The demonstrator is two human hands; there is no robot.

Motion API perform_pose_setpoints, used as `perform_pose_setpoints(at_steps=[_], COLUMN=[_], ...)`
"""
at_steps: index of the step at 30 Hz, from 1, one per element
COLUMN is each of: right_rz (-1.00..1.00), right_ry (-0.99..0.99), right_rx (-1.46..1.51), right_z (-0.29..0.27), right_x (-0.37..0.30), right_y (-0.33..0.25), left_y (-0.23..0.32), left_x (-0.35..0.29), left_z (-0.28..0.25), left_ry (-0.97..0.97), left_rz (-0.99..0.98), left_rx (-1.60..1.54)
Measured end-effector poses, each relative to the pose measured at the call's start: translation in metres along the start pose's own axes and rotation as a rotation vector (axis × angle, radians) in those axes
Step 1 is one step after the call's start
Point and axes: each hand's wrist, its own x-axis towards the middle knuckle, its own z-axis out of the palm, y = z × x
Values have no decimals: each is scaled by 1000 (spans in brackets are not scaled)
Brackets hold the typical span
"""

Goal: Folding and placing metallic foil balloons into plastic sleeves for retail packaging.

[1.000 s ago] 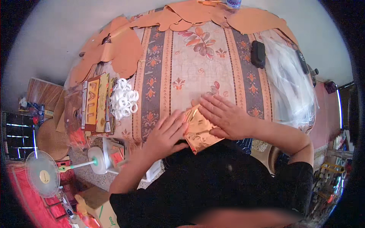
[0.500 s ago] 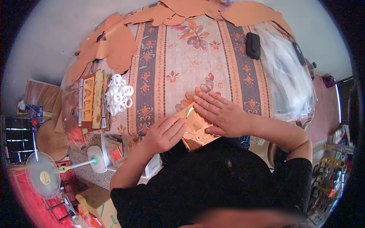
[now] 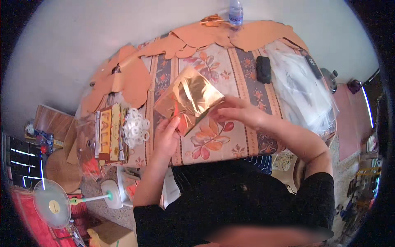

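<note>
The left hand (image 3: 166, 133) is clamped on a square of gold foil (image 3: 195, 92), thumb pressed on the face near its lower left edge. The right hand (image 3: 236, 110) is at the foil's right corner, fingers curled; whether they pinch it or only rest against it, I cannot tell. The foil is tilted over the near middle of the table — its shiny face catching the light — and covers part of the patterned tablecloth (image 3: 242, 150).

Left of the left hand lies a heap of white rings (image 3: 136, 128), and just beside that, a stack of printed cards (image 3: 108, 133). Flat orange cut-outs (image 3: 263, 33) overlap along the far and left edges, with a clear bottle (image 3: 235, 14) standing by the far ones. Toward the right are a black case (image 3: 263, 69) and clear plastic bags (image 3: 298, 84). Beyond the table's left side stands a fan (image 3: 52, 203), near a cardboard box (image 3: 111, 235).
</note>
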Motion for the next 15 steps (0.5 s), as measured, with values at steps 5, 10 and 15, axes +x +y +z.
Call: perform_pose_setpoints(at_steps=[5,10,15], right_rz=[-75,63,-132], right_ry=[125,208,194], right_rx=[306,18,184], right_z=[11,23,26], right_x=[30,23,28], right_y=[9,-11,6], left_y=[7,-3,-10], left_x=[18,23,18], left_z=[36,18,13], left_ry=[220,85,58], left_rz=[-27,28,83], left_rx=[-123,235,301])
